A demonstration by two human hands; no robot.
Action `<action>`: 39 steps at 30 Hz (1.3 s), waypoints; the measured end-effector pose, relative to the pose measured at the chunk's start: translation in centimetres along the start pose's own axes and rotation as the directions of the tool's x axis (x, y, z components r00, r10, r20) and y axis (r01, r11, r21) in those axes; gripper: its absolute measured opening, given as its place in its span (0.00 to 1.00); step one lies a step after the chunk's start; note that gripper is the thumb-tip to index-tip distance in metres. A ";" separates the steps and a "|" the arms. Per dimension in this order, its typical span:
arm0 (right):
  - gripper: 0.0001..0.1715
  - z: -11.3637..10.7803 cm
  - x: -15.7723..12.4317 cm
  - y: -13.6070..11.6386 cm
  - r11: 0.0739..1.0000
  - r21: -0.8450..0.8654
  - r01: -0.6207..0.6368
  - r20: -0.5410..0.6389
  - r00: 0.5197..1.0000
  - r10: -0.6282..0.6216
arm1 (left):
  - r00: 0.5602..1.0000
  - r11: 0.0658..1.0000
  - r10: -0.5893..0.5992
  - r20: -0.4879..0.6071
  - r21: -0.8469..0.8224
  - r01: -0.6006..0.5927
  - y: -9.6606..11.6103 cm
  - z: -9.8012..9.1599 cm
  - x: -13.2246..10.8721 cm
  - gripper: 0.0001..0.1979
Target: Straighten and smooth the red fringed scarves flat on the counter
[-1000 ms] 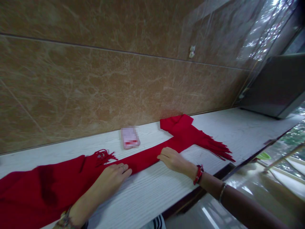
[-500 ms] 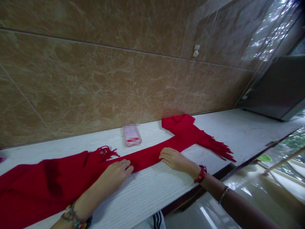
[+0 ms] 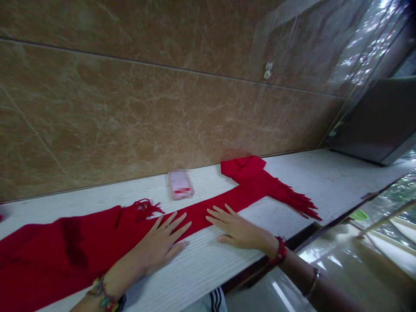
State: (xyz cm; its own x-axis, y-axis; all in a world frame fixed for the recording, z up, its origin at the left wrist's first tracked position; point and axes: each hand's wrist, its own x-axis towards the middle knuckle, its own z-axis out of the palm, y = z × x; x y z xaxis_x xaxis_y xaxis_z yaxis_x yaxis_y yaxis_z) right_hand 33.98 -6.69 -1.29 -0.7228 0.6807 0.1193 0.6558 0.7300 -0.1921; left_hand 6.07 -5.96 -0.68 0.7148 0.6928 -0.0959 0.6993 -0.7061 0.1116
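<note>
A long red scarf (image 3: 250,186) with fringed ends lies along the white tabletop, folded over at its right part, its narrow middle strip running between the hands. Wider red cloth spreads at the left. My left hand (image 3: 159,245), with a ring and a beaded bracelet, rests palm down on the red cloth, fingers spread. To its right, my right hand (image 3: 235,227) lies flat with its fingertips on the strip, fingers apart and thumb over the white surface. Neither hand grips anything.
Behind the strip, near the wall, sits a small pinkish packet (image 3: 180,184), partly blurred. A brown marbled wall (image 3: 146,117) borders the white table (image 3: 305,169) at the back. A large dark box-like object (image 3: 377,117) stands at the far right. A green basin (image 3: 359,215) is below the table.
Both hands have gone from closed, bent fingers to spread, flat ones on the cloth. The right hand has shifted slightly left and nearer the front edge. The scarf looks almost unmoved.
</note>
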 end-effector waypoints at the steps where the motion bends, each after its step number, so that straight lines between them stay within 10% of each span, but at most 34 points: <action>1: 0.33 0.1 0.0 -0.2 1.000 0.002 -0.001 0.021 1.000 0.001 | 1.000 1.000 -0.004 0.004 -0.002 0.004 0.0 -0.1 0.0 0.24; 16: 0.30 0.8 3.7 -4.0 0.997 -0.073 -0.028 -0.052 0.998 0.024 | 1.000 1.000 -0.015 0.027 -0.010 0.015 -0.6 0.0 -0.6 0.23; 27: 0.26 1.3 -2.0 6.2 0.916 -0.300 -0.265 -0.202 0.956 0.211 | 0.998 1.000 -0.007 0.063 -0.015 0.008 -0.6 -0.5 -0.7 0.24; 35: 0.29 1.5 3.8 0.5 0.980 -0.181 -0.078 -0.132 0.990 0.054 | 0.999 0.998 -0.050 -0.001 0.039 0.050 -0.8 0.2 -0.6 0.23; 39: 0.27 1.9 3.5 2.5 0.959 -0.262 -0.106 -0.116 0.990 0.078 | 0.995 0.995 -0.088 0.039 0.043 0.086 -0.5 -0.3 -0.7 0.22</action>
State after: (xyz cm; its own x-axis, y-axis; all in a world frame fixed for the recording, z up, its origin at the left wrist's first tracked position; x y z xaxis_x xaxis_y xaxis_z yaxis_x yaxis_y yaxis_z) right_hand 32.67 -2.60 -3.23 -0.6395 0.7377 0.2163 0.7627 0.6440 0.0586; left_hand 5.19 -6.06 -0.34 0.6506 0.7458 -0.1435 0.7579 -0.6495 0.0604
